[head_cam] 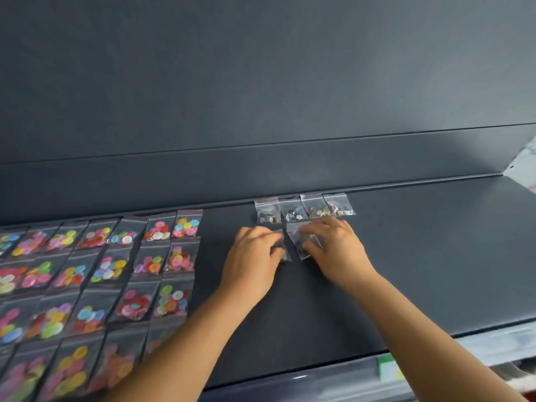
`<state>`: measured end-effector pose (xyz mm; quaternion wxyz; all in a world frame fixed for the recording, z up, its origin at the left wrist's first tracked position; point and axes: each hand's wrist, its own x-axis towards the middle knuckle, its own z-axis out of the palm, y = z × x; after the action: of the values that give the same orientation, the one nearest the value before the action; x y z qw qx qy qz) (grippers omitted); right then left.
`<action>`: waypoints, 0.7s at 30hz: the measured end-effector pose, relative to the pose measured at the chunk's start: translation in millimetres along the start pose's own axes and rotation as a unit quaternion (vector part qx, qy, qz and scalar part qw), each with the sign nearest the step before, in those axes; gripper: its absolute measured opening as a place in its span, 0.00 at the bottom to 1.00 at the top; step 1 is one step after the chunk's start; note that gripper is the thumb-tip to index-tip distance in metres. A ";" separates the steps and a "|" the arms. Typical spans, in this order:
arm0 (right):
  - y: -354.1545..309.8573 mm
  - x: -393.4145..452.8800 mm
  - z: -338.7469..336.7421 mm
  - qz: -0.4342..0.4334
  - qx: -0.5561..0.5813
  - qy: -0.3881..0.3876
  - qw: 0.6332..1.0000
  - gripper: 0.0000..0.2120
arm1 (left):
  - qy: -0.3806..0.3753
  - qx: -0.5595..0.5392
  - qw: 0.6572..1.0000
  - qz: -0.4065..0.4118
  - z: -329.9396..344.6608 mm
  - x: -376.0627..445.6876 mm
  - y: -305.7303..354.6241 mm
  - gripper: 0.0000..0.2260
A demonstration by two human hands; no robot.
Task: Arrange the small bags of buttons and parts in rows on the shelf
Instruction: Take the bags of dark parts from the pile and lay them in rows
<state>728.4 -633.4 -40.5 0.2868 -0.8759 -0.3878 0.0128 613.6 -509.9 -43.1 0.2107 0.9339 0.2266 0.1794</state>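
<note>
On the dark shelf (420, 256), a row of several small clear bags of metal parts (304, 208) lies against the back wall. Just in front of that row, my left hand (255, 262) holds a small bag of dark parts (282, 248) between fingers and thumb. My right hand (333, 248) pinches another clear bag (301, 242) beside it, fingers curled over its top. Both bags lie low on the shelf and are partly hidden by my fingers. Rows of bags of coloured buttons (110, 265) cover the shelf's left part.
The shelf's back wall (261, 169) rises right behind the far row. The front edge carries a label strip with a green tag (388, 369). Bare dark shelf stretches to the right of my hands.
</note>
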 end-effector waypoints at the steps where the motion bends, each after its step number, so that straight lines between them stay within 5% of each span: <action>1: 1.8 -1.0 0.7 -0.011 -0.007 -0.019 1.000 0.12 | -0.016 0.008 1.000 0.009 2.3 -2.7 0.9 0.15; 10: 0.7 7.6 6.5 -0.015 -0.102 -0.043 0.994 0.16 | -0.029 0.039 0.999 0.010 7.8 4.6 2.5 0.17; 15: -3.9 8.3 2.7 -0.028 -0.078 -0.005 0.997 0.17 | -0.022 0.042 0.999 0.020 9.0 10.9 3.9 0.17; 21: -1.8 8.7 2.1 -0.043 -0.077 -0.047 0.995 0.13 | -0.031 0.033 0.999 0.013 10.0 9.3 2.9 0.15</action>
<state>732.7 -625.5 -39.6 0.1999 -0.8765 -0.4379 0.0120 626.7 -510.7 -48.0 0.1846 0.9484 0.2132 0.1453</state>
